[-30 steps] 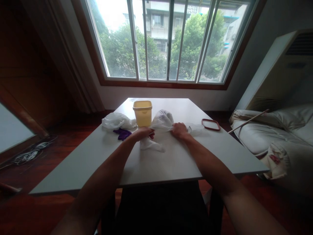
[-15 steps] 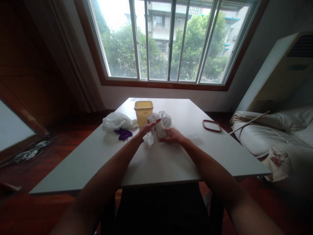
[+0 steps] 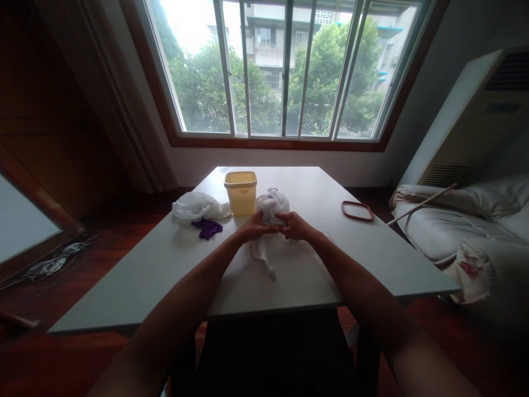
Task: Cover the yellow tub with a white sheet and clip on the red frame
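Note:
My left hand and my right hand meet over the middle of the table, fingers closed around a crumpled white plastic bag. A loose end of it trails toward me onto the tabletop. Just beyond my fingers is a rounded white plastic bundle; I cannot tell whether it is part of the same bag. A yellow square tub, its top uncovered, stands upright beyond my left hand. Left of the tub lie another white plastic bag and a purple cloth.
Toward the right side of the white table lies a reddish-brown rounded frame. A pale sofa with a stick on it adjoins the table's right. Cables lie on the floor at left, and a window fills the far wall.
Both hands have drawn closer together around the white bag. The pale folded piece between them no longer shows, and a loose plastic end now hangs nearer to me.

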`<move>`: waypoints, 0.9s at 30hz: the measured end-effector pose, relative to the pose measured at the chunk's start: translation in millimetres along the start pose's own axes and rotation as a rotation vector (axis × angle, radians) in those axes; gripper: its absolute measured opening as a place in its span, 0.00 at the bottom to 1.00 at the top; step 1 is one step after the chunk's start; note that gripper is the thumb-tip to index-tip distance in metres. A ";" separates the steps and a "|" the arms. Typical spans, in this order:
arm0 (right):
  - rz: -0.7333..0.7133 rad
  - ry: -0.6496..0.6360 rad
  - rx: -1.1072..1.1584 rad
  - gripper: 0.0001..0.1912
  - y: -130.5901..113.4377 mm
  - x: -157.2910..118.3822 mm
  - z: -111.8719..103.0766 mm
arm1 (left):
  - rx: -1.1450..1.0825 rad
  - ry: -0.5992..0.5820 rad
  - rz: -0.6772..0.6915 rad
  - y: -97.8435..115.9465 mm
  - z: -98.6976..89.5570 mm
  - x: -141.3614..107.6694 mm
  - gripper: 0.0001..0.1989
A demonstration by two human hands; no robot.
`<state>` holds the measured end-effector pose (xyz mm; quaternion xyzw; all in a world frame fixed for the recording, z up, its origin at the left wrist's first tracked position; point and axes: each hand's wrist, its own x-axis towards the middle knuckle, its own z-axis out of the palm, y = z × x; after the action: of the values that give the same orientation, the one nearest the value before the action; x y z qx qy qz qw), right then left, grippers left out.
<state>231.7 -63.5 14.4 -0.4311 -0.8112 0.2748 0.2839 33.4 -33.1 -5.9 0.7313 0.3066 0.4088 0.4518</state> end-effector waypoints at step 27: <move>-0.248 0.276 -0.092 0.13 -3.5 0.9 -3.6 | 0.399 -0.090 -0.036 10.4 -4.5 -6.2 0.13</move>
<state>231.9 -63.7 19.5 -0.3738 -0.8233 0.1385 0.4041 27.4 -40.5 2.8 0.8182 0.3741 0.2987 0.3185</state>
